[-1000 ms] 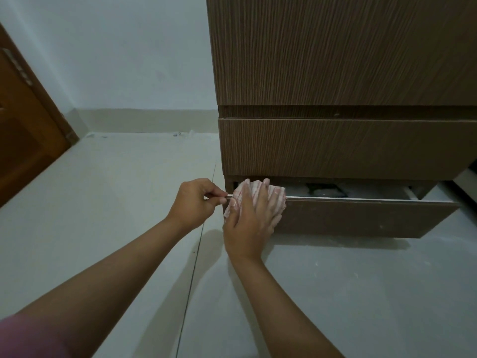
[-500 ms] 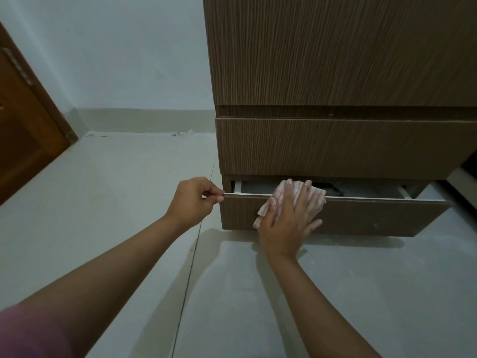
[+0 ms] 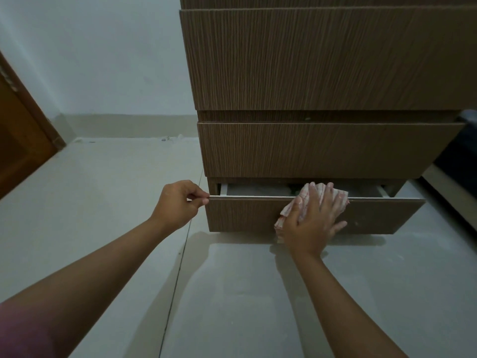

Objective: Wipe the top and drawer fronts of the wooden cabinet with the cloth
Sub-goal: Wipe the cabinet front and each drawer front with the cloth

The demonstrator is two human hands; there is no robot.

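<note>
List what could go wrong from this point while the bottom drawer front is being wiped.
1. The bottom drawer stands pulled out; the right hand pressing the cloth on its front may push it shut.
2. If so, the left hand, pinching the front's top left corner, could get caught.
3. Cloth draped over the top edge might snag inside.

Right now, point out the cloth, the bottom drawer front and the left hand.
cloth point(image 3: 338, 196), head view, patterned fabric showing above the fingers.
bottom drawer front point(image 3: 245, 215), head view, bare wood left of the cloth.
left hand point(image 3: 178, 204), head view, back of the hand.
</note>
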